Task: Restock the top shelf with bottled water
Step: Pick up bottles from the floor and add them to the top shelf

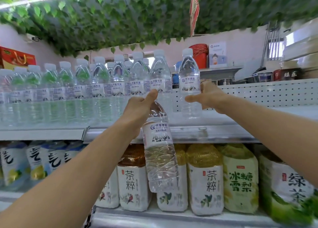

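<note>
left hand grips a clear plastic water bottle by its neck, cap hidden, below the white top shelf. right hand holds another clear bottle standing there, its fingers hidden behind.

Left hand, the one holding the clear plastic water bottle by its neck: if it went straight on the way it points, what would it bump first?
Probably the rightmost bottle in the row on the white top shelf; depth is unclear.
</note>
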`<state>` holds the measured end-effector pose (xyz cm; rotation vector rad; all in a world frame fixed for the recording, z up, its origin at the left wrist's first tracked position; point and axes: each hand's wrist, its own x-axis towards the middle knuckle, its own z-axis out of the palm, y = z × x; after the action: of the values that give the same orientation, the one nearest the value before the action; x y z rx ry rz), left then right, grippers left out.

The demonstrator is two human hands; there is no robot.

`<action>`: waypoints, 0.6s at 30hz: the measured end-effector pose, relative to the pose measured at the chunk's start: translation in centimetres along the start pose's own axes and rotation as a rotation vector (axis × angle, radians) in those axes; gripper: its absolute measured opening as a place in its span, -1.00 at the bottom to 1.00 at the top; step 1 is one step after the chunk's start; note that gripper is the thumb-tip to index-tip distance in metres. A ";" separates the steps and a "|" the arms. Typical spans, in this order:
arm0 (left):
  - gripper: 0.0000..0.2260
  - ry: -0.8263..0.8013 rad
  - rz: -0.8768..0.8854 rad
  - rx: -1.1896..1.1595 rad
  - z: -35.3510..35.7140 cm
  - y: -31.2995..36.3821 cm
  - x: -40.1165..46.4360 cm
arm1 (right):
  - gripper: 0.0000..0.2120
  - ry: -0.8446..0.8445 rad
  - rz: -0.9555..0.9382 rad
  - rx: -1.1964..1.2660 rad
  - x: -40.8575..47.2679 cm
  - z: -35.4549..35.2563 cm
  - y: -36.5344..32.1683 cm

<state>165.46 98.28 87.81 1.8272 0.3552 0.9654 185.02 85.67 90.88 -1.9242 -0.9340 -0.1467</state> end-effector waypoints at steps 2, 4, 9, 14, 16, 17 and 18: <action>-0.46 -0.007 -0.008 0.004 -0.2 -0.3 0.4 | -0.51 0.000 0.020 -0.018 0.9 0.5 0.1; -0.40 -0.018 -0.014 0.015 -0.4 -0.5 0.8 | -0.46 -0.010 0.030 -0.028 1.9 0.9 0.3; -0.40 -0.035 -0.025 0.005 -0.5 -0.6 1.0 | -0.49 -0.028 0.018 -0.020 3.4 1.6 0.7; -0.44 -0.035 -0.017 0.008 -0.3 -0.5 0.8 | -0.55 -0.034 -0.009 -0.003 3.9 2.4 0.6; -0.48 -0.029 -0.014 0.005 -0.2 -0.4 0.6 | -0.52 -0.035 -0.001 -0.007 3.9 2.5 0.6; -0.49 -0.028 -0.013 0.006 -0.2 -0.3 0.5 | -0.50 -0.036 0.005 -0.011 3.9 2.4 0.6; -0.49 -0.026 -0.011 0.009 -0.1 -0.2 0.3 | -0.51 -0.044 0.013 -0.015 3.7 2.4 0.4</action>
<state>165.60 98.58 87.82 1.8418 0.3542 0.9331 187.27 89.49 91.03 -1.9539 -0.9521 -0.1044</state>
